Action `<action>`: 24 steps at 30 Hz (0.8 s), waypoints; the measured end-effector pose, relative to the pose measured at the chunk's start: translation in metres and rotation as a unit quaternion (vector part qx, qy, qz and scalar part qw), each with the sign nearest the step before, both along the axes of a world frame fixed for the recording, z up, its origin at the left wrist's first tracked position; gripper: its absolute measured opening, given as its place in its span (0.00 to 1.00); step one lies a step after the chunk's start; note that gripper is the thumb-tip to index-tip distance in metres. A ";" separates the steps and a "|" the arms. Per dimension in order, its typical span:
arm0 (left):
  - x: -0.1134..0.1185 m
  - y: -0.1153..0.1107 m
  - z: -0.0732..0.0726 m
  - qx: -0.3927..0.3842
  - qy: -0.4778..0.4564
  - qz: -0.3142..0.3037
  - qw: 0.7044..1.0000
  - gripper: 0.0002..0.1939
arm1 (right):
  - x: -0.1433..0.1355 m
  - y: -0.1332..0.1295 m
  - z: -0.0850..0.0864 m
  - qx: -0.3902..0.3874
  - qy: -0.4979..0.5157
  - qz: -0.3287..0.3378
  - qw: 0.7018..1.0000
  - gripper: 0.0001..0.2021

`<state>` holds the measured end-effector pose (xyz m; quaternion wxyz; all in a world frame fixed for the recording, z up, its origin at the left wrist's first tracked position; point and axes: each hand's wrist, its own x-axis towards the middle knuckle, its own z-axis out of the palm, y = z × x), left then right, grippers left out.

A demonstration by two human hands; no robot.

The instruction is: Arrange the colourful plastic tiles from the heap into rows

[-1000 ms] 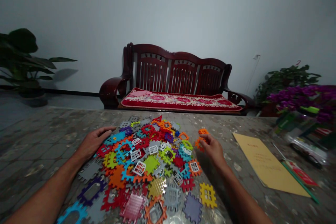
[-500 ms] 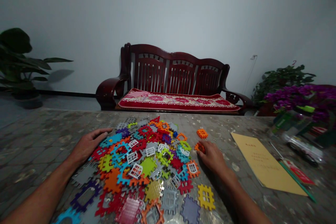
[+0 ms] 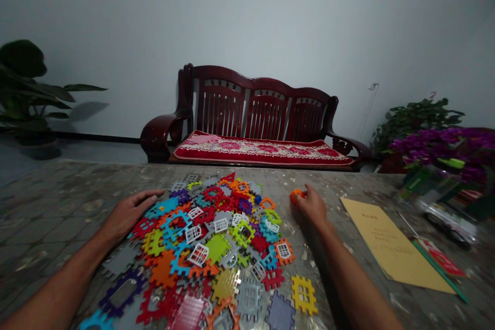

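Observation:
Colourful notched plastic tiles (image 3: 217, 247) lie heaped across the middle of the table, some with window or round openings. At the heap's left edge, my left hand (image 3: 129, 212) rests with its fingers spread beside a blue tile (image 3: 164, 207), holding nothing. My right hand (image 3: 312, 207) is right of the heap, its thumb and fingers closed on a small orange piece (image 3: 297, 195) whose right side they partly hide. A yellow window tile (image 3: 303, 295) lies near the right forearm.
On the right are a tan booklet (image 3: 390, 242), a green stick (image 3: 441, 270), a red packet (image 3: 444, 259), a toy car (image 3: 450, 221), a clear bottle (image 3: 436, 178) and purple flowers (image 3: 444, 147). A wooden bench (image 3: 266, 108) stands behind the table (image 3: 50, 206).
My right hand has moved away from me, from the nearer orange piece to the farther one, and its fingers have closed on it. The nearer piece no longer shows. My left hand has stayed put.

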<state>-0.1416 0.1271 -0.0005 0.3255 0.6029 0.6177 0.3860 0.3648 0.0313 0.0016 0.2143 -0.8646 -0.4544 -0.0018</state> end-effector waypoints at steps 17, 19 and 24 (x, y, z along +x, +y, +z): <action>-0.005 0.005 -0.010 0.015 -0.023 -0.025 0.999 0.32 | -0.012 -0.013 -0.008 -0.001 -0.078 0.055 0.995 0.30; -0.002 0.004 -0.008 0.021 -0.033 -0.024 0.999 0.31 | -0.027 -0.019 -0.010 0.069 -0.056 0.115 0.989 0.26; -0.002 0.004 -0.010 0.023 -0.047 -0.022 0.998 0.31 | -0.081 -0.034 -0.013 0.125 0.047 0.298 0.945 0.22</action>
